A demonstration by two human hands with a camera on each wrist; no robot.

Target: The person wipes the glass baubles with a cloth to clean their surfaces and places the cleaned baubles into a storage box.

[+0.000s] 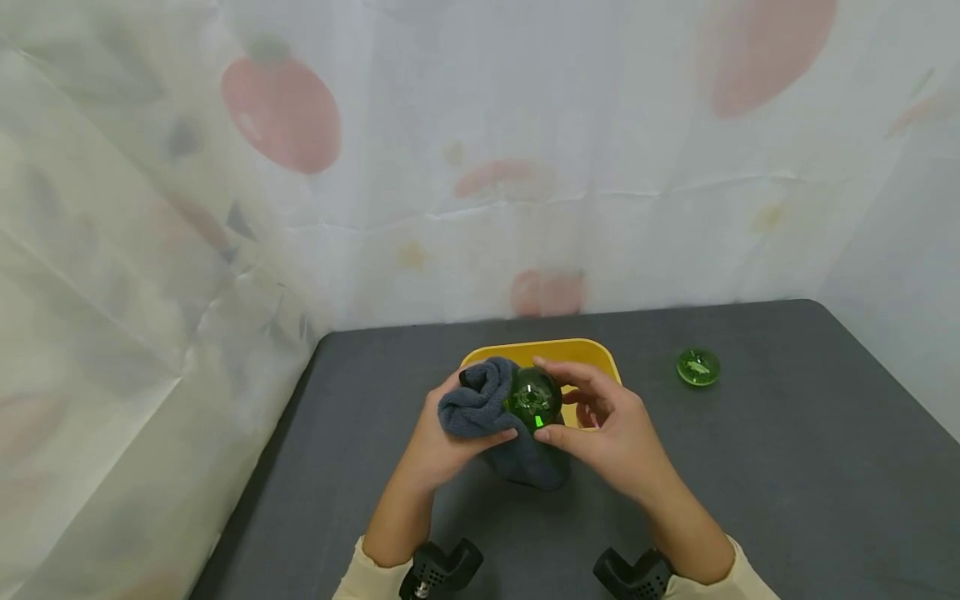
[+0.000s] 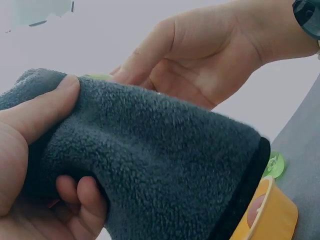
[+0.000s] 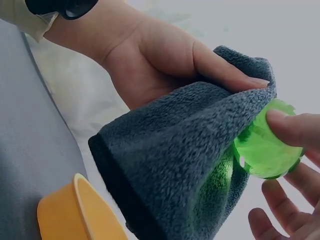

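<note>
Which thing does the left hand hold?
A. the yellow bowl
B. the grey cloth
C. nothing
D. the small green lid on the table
B: the left hand grips the grey cloth against the green glass piece, which the right hand holds over the yellow bowl.

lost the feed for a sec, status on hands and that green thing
Left hand grips grey cloth against green glass piece. Right hand pinches the piece, over yellow tub. Second green piece apart on table. Nothing blocking.
</note>
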